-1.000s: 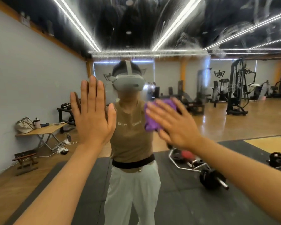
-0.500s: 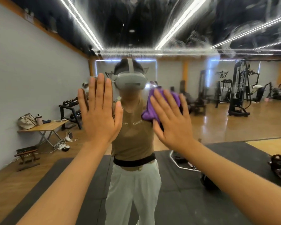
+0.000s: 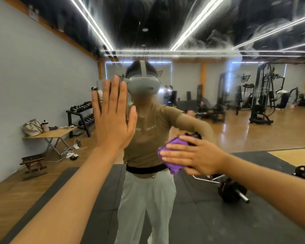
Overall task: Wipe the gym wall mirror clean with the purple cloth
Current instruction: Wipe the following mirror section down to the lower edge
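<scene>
The gym wall mirror [image 3: 218, 138] fills the whole view and reflects me and the room. Whitish smears streak its upper part. My right hand [image 3: 195, 155] presses the bunched purple cloth [image 3: 173, 157] flat against the glass at waist height of my reflection, fingers straight and pointing left. Only the cloth's left and lower edges show past my fingers. My left hand [image 3: 113, 118] rests flat on the mirror higher up to the left, fingers straight and pointing up.
In the reflection: a folding table [image 3: 51, 135] with a bag and bottle at left, a dumbbell rack [image 3: 81, 115] behind it, a barbell [image 3: 232, 191] on the black mat at lower right, and weight machines [image 3: 261, 103] at the back right.
My right hand has swept the purple cloth down the glass from shoulder height to waist height and turned so its fingers point left. My left hand has stayed flat on the mirror.
</scene>
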A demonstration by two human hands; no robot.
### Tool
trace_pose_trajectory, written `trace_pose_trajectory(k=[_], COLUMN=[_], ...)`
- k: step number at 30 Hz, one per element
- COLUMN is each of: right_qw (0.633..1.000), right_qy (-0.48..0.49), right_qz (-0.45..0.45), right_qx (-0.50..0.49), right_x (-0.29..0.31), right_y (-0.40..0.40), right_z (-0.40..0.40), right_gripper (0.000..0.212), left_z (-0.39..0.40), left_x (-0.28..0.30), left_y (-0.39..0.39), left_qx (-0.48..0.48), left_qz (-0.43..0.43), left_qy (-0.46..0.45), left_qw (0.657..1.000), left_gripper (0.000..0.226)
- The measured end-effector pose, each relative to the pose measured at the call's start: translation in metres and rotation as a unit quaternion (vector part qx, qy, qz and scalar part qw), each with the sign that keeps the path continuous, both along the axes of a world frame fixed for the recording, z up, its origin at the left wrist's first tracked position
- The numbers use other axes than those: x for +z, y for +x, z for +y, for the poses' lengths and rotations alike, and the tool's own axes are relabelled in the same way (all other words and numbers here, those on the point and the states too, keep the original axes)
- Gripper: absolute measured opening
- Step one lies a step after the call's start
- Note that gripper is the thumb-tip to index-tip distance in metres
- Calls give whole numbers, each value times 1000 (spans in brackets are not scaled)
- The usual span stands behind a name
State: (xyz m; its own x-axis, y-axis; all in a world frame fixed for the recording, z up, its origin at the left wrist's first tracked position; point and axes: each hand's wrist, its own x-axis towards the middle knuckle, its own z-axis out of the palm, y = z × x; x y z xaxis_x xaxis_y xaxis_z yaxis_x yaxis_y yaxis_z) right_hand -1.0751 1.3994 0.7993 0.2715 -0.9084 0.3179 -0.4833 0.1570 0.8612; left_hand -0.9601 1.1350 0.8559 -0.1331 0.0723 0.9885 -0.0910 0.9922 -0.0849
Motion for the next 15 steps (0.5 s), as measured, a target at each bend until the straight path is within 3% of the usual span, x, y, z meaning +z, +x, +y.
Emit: trace_pose_trajectory(k=[2,4,7,10,12,15], right_qw=[999,985,938,875,867,936], right_qy=[-49,-168,-341,-466,-478,-341], right_qz=[-18,-29,-63,-132,-137,-83], right_qx=[6,0,9,16,14,19], right_x=[45,90,129,116,86,22], right_y=[0,2,12,23,30,34], right_z=[-4,-14,-34,-58,-74,-80], right_gripper=[53,59,60,60,58,55], left_z=[-2,-4,-11,-22,-30,-39], left_x=[0,1,3,5,5,9], left_y=[2,7,15,23,25,29], left_qx=[-7,-7,-13,3,16,31], left_qz=[-7,-15,-27,-49,-66,-87], left_qy=[3,3,-15,-56,-82,-115], left_qw=[1000,1000,999,997,994,989], left_gripper=[64,63,60,59,59,57])
